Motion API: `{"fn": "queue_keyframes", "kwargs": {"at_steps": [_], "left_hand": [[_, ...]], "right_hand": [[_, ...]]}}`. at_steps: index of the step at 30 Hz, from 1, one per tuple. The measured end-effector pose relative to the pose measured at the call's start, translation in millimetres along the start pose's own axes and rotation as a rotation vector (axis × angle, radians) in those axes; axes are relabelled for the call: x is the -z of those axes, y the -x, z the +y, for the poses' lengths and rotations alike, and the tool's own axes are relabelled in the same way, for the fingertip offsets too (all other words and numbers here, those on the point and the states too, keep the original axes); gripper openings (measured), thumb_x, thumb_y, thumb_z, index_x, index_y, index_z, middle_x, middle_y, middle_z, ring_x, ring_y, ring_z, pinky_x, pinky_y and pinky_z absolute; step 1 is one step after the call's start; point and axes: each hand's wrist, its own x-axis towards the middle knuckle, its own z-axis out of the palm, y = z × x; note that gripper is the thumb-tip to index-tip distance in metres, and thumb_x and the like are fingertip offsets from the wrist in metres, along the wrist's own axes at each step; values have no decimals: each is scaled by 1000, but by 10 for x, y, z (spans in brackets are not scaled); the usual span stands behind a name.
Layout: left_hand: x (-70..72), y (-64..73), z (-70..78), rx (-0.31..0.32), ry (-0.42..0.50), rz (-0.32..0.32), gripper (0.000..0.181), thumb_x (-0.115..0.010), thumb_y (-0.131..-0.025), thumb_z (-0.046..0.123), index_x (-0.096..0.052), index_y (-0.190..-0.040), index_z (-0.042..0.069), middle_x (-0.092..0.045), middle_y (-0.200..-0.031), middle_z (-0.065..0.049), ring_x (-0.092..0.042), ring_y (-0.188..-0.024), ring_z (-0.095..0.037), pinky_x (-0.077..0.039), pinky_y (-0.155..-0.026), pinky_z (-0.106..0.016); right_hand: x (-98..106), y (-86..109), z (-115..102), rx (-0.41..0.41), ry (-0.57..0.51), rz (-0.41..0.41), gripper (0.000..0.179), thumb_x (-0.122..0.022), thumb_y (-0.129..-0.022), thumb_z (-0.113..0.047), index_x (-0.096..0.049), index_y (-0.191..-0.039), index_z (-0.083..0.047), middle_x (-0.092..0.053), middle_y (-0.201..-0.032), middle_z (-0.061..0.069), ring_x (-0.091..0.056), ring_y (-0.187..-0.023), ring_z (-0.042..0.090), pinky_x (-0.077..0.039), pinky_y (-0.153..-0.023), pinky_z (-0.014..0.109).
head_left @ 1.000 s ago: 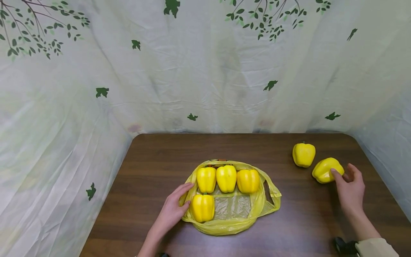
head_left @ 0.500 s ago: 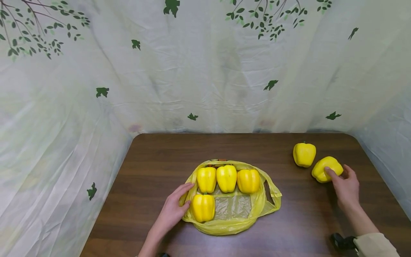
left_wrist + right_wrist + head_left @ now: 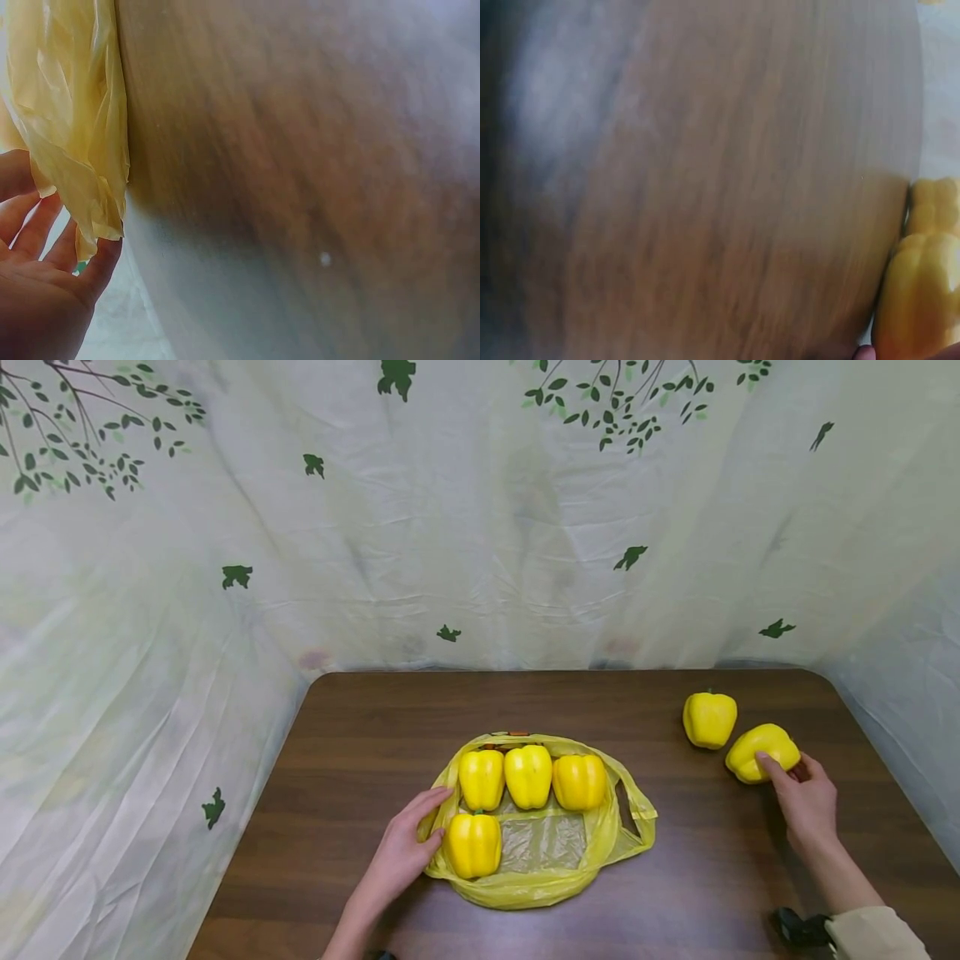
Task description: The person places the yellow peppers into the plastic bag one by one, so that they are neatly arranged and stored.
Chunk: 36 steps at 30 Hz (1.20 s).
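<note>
My left grip (image 3: pixel 405 842) pinches a yellow plastic bag (image 3: pixel 536 892), likely flimsy, near its rim's nine o'clock. Well apart, toward two-thirty, a yellow bell pepper (image 3: pixel 756 749), probably light, firm and slick, sits in my right grip (image 3: pixel 808 802); best clasped around its sides.

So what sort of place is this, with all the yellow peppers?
It looks like a little indoor work corner, though I can't tell in what building. A pale leaf-patterned sheet hangs behind and beside a brown table, with yellow peppers on it, some in an open yellow bag.
</note>
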Motion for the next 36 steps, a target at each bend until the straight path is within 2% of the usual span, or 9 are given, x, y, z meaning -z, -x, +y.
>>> {"fn": "queue_keyframes", "kwargs": {"at_steps": [9, 15, 17, 22, 24, 26, 30, 32, 36], "left_hand": [[-2, 2, -1, -4, -4, 2, 55, -72, -81, -9, -63, -132, 11, -57, -135, -4, -50, -129, -26, -39, -107, -45], [-2, 6, 3, -5, -2, 2, 55, -72, -81, -9, -63, -132, 10, -57, -135, -4, -50, -129, -26, -39, -106, -46], [0, 8, 7, -3, 2, 1, 55, -72, -81, -9, -63, -132, 10, -57, -135, -4, -50, -129, -26, -39, -107, -46], [4, 9, 11, -6, 3, 2, 55, -72, -81, -9, -63, -132, 10, -57, -136, -4, -50, -129, -26, -38, -107, -46], [3, 8, 9, -9, 6, 1, 55, -72, -81, -9, -63, -132, 10, -57, -136, -3, -50, -129, -26, -38, -108, -46], [2, 8, 7, -12, 10, 0, 55, -71, -82, -9, -63, -132, 10, -57, -136, -3, -49, -129, -25, -37, -108, -46], [0, 2, 3, -16, 12, -1, 54, -71, -82, -9, -63, -132, 11, -57, -135, -1, -49, -130, -24, -36, -109, -45], [0, 2, 1, -20, 12, 1, 55, -71, -82, -9, -63, -132, 11, -57, -135, -1, -49, -129, -25, -37, -108, -45], [2, 5, 0, -23, 11, 3, 55, -71, -82, -9, -63, -132, 10, -58, -135, -2, -50, -129, -25, -37, -108, -45]], "right_hand": [[-20, 16, 3, 26, 29, 29, 86, -55, -96, -50, -18, -155, 0, -29, -152, 25, -34, -126, 37, -33, -112, 37], [-39, 65, 10, 61, 33, 45, 84, -58, -96, -46, -20, -155, -1, -31, -151, 23, -36, -122, 34, -41, -97, 16], [-45, 77, 5, 63, 30, 47, 84, -59, -95, -45, -19, -155, -2, -28, -154, 21, -36, -126, 34, -40, -102, 20], [-35, 94, -14, 53, 26, 50, 84, -60, -95, -44, -17, -156, -5, -23, -158, 20, -31, -133, 37, -33, -112, 44], [-22, 105, -21, 40, 21, 46, 84, -60, -95, -44, -17, -157, -5, -21, -159, 20, -30, -134, 36, -34, -112, 41], [-6, 114, -27, 25, -2, 37, 84, -61, -95, -43, -18, -157, -6, -20, -160, 18, -31, -132, 34, -41, -105, 28], [27, 132, -22, 2, -77, 14, 85, -64, -94, -40, -19, -157, -7, -19, -160, 18, -44, -117, 21, -49, -74, 8], [42, 140, -13, -2, -118, 5, 86, -66, -93, -38, -19, -157, -6, -19, -159, 19, -51, -103, 12, -48, -66, 6], [62, 159, 13, 12, -143, -10, 89, -68, -91, -37, -18, -157, -4, -18, -158, 21, -51, -85, -4, -50, -66, 8]]}}
